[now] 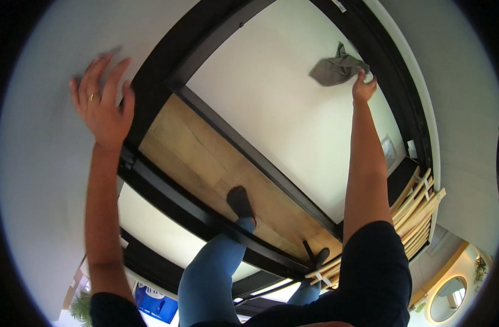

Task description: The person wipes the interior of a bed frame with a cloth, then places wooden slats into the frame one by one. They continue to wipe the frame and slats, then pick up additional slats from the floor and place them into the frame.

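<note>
My right hand (365, 87) is closed on a grey cloth (336, 69), which hangs crumpled over a white panel (277, 71) near the inner edge of a black frame (227, 122). On the other side, my left hand (104, 103) is raised with its fingers spread, a ring on one of them. It is close to a grey wall (42, 147); I cannot tell for sure whether the fingertips touch it. Nothing is held in that hand.
One of my feet, in a dark sock (241, 203), stands on a wood floor (189, 147) between the frame's bars. Bundled pale wooden slats (418, 215) lie along the right side. A small clear bag (389, 151) rests above them. A round mirror (447, 298) is at lower right.
</note>
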The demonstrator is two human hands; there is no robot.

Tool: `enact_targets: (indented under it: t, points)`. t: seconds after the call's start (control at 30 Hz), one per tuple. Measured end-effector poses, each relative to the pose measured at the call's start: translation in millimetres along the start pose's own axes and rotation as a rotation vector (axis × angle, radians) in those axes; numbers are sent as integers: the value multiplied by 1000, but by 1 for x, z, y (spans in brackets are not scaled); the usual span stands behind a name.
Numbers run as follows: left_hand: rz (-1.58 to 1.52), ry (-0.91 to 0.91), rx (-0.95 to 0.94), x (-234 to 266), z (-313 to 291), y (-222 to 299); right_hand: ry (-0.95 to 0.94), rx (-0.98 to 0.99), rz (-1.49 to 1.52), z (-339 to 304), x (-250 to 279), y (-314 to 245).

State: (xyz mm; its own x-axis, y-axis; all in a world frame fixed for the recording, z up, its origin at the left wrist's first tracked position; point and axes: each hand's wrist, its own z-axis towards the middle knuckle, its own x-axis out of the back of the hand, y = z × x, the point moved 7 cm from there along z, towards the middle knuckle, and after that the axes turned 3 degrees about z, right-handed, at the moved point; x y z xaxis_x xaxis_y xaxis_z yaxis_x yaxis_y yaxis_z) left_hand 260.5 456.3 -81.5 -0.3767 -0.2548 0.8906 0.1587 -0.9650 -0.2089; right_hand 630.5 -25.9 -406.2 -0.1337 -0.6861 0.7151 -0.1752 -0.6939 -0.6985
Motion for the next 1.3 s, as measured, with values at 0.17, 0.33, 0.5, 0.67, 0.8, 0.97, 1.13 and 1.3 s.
enact_targets:
  t: [0.17, 0.33, 0.5, 0.67, 0.8, 0.97, 1.13, 1.3]
  points:
    - [-281, -483, -160, -155, -6, 45, -201, -154, -223, 13, -121, -35]
    - [-250, -484, 175, -234, -52, 47, -95, 325, -361, 11, -213, -105]
    - [-356, -401, 172, -234, -35, 60, 6, 805, -503, 44, -267, -148]
    - [-322, -451, 216, -234, -48, 51, -517, 1165, -272, -148, -271, -181]
    - [-294, -501, 256, -234, -57, 44, -961, 1427, -393, -243, -218, -173]
    - [-267, -473, 241, -233, -52, 43, -319, 951, -570, -51, -232, -180]
    - [-312, -467, 212, -237, -40, 52, -154, 936, -629, -32, -283, -199]
    - [-289, -561, 283, -237, -55, 44, -793, 1246, -355, -219, -230, -188]
